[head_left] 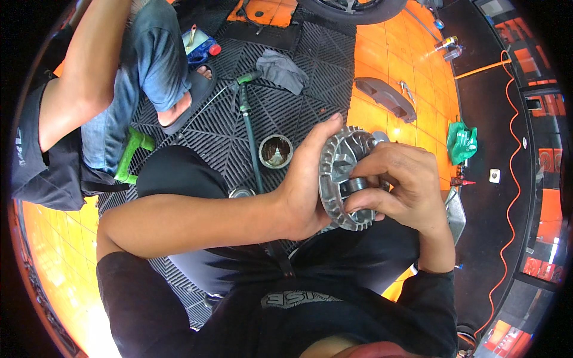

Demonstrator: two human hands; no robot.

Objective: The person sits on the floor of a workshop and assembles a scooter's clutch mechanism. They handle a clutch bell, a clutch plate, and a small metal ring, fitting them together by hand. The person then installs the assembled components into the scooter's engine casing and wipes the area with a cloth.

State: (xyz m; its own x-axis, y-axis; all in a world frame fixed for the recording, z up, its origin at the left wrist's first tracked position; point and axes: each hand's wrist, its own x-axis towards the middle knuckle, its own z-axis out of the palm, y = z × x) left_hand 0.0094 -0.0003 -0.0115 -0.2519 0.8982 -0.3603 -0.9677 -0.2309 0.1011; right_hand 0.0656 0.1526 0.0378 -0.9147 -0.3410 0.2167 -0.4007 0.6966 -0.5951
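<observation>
A round silver metal part with teeth along its rim and ribs inside, which looks like a scooter variator [327,190], is tilted up in front of my chest. My left hand [303,194] cradles it from the left, thumb up along the rim and the other fingers mostly hidden behind. Over its inner face, my right hand [412,182] is closed, thumb and fingers pinching a small dark roller [357,184]. The roller lies at the part's ribs; I cannot tell whether it is seated between them.
Beyond my knees, an open round tin [276,151] stands on black ribbed matting [316,59], by a green-handled air gun [245,95] and a grey cloth [282,70]. A person [107,89] sits at the left. A curved dark cover [385,98] lies on orange tiles.
</observation>
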